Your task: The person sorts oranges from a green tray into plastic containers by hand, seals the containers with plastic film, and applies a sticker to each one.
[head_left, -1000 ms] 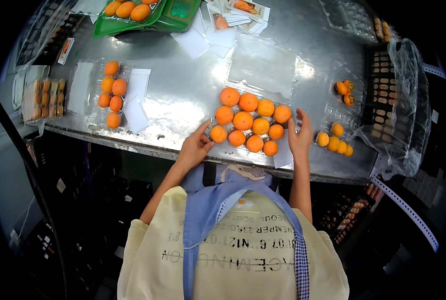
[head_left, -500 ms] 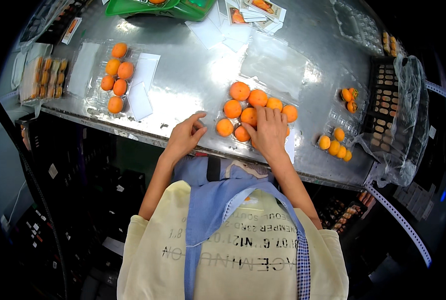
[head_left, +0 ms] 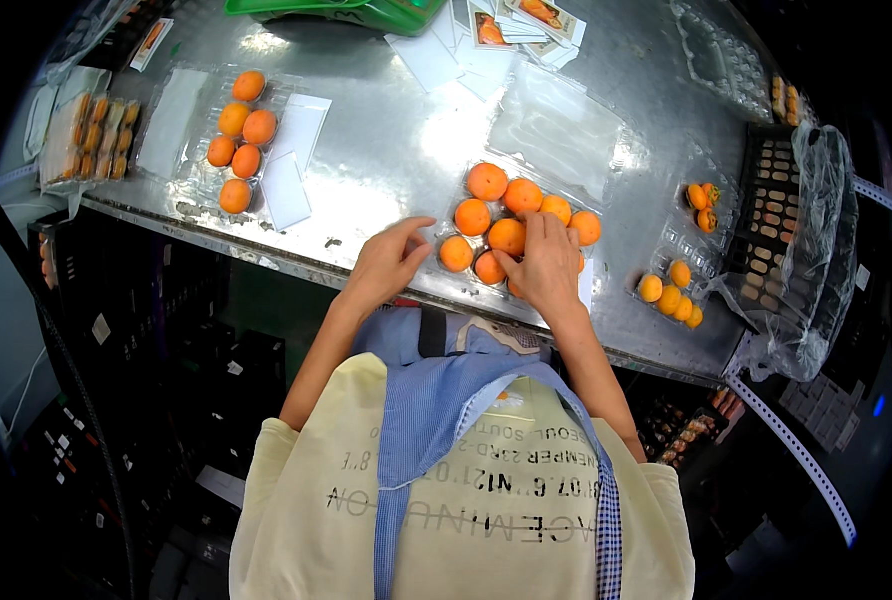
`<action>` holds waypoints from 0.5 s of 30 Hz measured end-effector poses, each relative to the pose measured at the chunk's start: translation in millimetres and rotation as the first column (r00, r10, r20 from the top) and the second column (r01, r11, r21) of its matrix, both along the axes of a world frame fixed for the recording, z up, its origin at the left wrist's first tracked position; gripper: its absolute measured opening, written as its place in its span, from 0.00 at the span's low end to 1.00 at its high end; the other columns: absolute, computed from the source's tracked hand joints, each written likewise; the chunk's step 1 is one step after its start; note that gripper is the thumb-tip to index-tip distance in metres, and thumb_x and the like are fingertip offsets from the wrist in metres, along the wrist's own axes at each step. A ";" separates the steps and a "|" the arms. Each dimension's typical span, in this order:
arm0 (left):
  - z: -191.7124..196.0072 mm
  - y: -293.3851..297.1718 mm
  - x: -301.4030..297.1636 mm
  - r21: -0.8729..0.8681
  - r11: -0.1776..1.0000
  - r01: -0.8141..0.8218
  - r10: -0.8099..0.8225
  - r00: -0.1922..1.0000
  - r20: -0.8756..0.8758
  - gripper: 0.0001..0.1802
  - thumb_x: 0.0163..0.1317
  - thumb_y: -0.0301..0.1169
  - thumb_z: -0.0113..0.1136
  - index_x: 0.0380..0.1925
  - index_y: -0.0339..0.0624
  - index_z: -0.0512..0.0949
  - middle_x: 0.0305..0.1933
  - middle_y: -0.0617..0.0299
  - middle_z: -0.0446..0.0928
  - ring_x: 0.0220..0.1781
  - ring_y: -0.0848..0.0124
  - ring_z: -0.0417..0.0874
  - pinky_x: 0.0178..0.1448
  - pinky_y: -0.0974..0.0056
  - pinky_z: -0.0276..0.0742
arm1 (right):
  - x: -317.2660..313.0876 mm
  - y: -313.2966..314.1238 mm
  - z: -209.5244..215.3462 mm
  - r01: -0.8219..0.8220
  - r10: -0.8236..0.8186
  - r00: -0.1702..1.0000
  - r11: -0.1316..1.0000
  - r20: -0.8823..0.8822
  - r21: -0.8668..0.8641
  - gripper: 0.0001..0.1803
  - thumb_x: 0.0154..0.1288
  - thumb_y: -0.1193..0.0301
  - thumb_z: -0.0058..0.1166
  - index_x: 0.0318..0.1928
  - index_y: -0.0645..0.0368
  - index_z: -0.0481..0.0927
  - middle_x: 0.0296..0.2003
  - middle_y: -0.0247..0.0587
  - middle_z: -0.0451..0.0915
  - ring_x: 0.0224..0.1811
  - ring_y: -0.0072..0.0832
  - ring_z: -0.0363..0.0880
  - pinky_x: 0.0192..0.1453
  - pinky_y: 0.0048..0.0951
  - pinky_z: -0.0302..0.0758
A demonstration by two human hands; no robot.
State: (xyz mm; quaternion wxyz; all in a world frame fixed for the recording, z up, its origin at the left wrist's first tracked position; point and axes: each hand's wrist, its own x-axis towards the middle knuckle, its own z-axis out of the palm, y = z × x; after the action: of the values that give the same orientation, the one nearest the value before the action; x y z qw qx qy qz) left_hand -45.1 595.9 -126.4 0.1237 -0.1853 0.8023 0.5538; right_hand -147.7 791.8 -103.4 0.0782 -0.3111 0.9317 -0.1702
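Observation:
Several round orange persimmons point(head_left: 507, 237) sit close together in a clear plastic tray at the table's front edge. My right hand point(head_left: 549, 270) rests over the right side of this group, fingers curled down and thumb beside the central fruit. It appears to grip a persimmon mostly hidden under the palm. Just left of the tray, my left hand point(head_left: 390, 264) hovers with nothing in it, its thumb and fingers apart. Behind the fruit lies the tray's clear lid point(head_left: 556, 125), folded back flat.
On the left stands another clear tray with several persimmons point(head_left: 259, 126), beside white cards point(head_left: 287, 190). A green basket point(head_left: 366, 12) and picture cards point(head_left: 541, 14) lie at the back. Smaller fruit point(head_left: 670, 298) and a black crate point(head_left: 769, 215) with plastic film are on the right.
My left hand has moved right and slightly up, closer to the tray. The right hand stays over the same fruit. The whole view has shifted slightly.

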 end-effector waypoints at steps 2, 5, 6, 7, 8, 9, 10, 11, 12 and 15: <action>2.4 1.5 -1.4 -0.006 1.000 0.006 -0.006 1.000 -0.002 0.19 0.56 0.26 0.55 0.50 0.44 0.71 0.29 0.60 0.75 0.27 0.73 0.75 0.35 0.69 0.72 | 0.0 -0.4 3.2 0.005 -0.005 0.999 1.000 0.054 -0.006 0.24 0.38 0.67 0.66 0.39 0.60 0.74 0.34 0.42 0.71 0.38 0.36 0.69 0.41 0.33 0.60; 6.4 3.9 -3.2 -0.005 1.000 0.007 -0.007 1.000 -0.008 0.19 0.56 0.26 0.55 0.50 0.43 0.71 0.29 0.59 0.75 0.27 0.73 0.75 0.34 0.69 0.73 | 0.4 0.7 3.2 0.004 0.000 0.998 0.998 0.056 -0.065 0.24 0.38 0.67 0.66 0.39 0.59 0.74 0.34 0.42 0.71 0.38 0.36 0.69 0.42 0.34 0.61; 7.2 4.9 -3.7 -0.002 1.000 0.006 -0.006 1.000 -0.010 0.19 0.56 0.26 0.55 0.50 0.43 0.71 0.30 0.59 0.75 0.27 0.73 0.75 0.34 0.69 0.73 | 0.6 1.4 2.6 0.001 0.003 0.999 0.996 0.044 -0.093 0.24 0.38 0.67 0.66 0.38 0.59 0.74 0.35 0.43 0.71 0.38 0.36 0.69 0.42 0.34 0.61; 7.6 5.9 -3.8 0.004 1.000 0.002 -0.002 1.000 -0.022 0.19 0.56 0.26 0.55 0.50 0.43 0.71 0.30 0.60 0.76 0.27 0.74 0.75 0.35 0.69 0.73 | 0.8 2.6 2.0 0.009 -0.002 0.997 0.996 0.081 -0.091 0.24 0.38 0.67 0.66 0.38 0.58 0.73 0.34 0.43 0.72 0.38 0.36 0.69 0.42 0.34 0.61; 8.1 7.1 -4.1 0.010 1.000 -0.002 0.002 0.999 -0.033 0.19 0.56 0.26 0.55 0.49 0.43 0.71 0.30 0.60 0.76 0.28 0.74 0.75 0.36 0.69 0.73 | 1.0 4.1 1.6 0.017 -0.006 0.993 0.996 0.118 -0.089 0.24 0.38 0.67 0.66 0.38 0.58 0.73 0.34 0.42 0.72 0.38 0.36 0.69 0.42 0.34 0.61; 8.6 8.5 -4.5 0.016 1.000 -0.005 0.006 0.999 -0.044 0.18 0.56 0.26 0.55 0.49 0.43 0.72 0.30 0.61 0.76 0.28 0.75 0.75 0.36 0.70 0.73 | 1.6 5.2 1.7 0.025 -0.011 0.988 0.996 0.154 -0.087 0.24 0.38 0.67 0.66 0.38 0.58 0.73 0.34 0.42 0.72 0.38 0.37 0.69 0.42 0.34 0.61; 9.6 10.1 -5.3 0.073 0.997 -0.015 0.018 0.999 -0.050 0.19 0.56 0.27 0.55 0.50 0.43 0.71 0.31 0.60 0.76 0.30 0.74 0.75 0.37 0.69 0.73 | 2.7 5.6 2.1 0.066 -0.041 0.984 0.988 0.173 -0.140 0.24 0.38 0.68 0.66 0.38 0.58 0.72 0.34 0.42 0.73 0.38 0.36 0.69 0.42 0.33 0.62; 11.6 11.9 -6.4 0.130 0.991 -0.024 0.031 0.998 -0.055 0.19 0.57 0.28 0.55 0.50 0.43 0.70 0.32 0.60 0.76 0.31 0.73 0.76 0.38 0.69 0.73 | 4.5 6.2 3.1 0.107 -0.070 0.979 0.976 0.193 -0.191 0.24 0.38 0.69 0.66 0.38 0.58 0.72 0.33 0.41 0.73 0.38 0.36 0.70 0.42 0.33 0.63; 14.0 14.4 -8.0 0.187 0.982 -0.031 0.043 0.997 -0.059 0.19 0.57 0.29 0.55 0.51 0.43 0.69 0.33 0.60 0.76 0.33 0.73 0.76 0.39 0.69 0.73 | 6.5 7.0 4.4 0.150 -0.098 0.972 0.959 0.214 -0.240 0.24 0.38 0.69 0.67 0.38 0.59 0.71 0.32 0.40 0.73 0.38 0.36 0.70 0.42 0.32 0.64; 22.3 31.0 -13.5 0.567 0.818 -0.095 0.161 0.985 -0.067 0.22 0.60 0.30 0.54 0.54 0.42 0.66 0.42 0.58 0.74 0.40 0.73 0.76 0.44 0.70 0.72 | 14.0 7.4 11.9 0.178 -0.055 0.967 0.842 0.248 -0.509 0.26 0.38 0.73 0.67 0.40 0.59 0.70 0.32 0.39 0.74 0.38 0.36 0.70 0.42 0.32 0.68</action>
State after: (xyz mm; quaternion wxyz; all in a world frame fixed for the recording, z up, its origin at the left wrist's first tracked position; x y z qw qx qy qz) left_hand -58.6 626.9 -104.1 0.0898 -0.1630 0.5954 0.7815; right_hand -133.6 799.2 -91.6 0.0836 -0.2420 0.8517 -0.4573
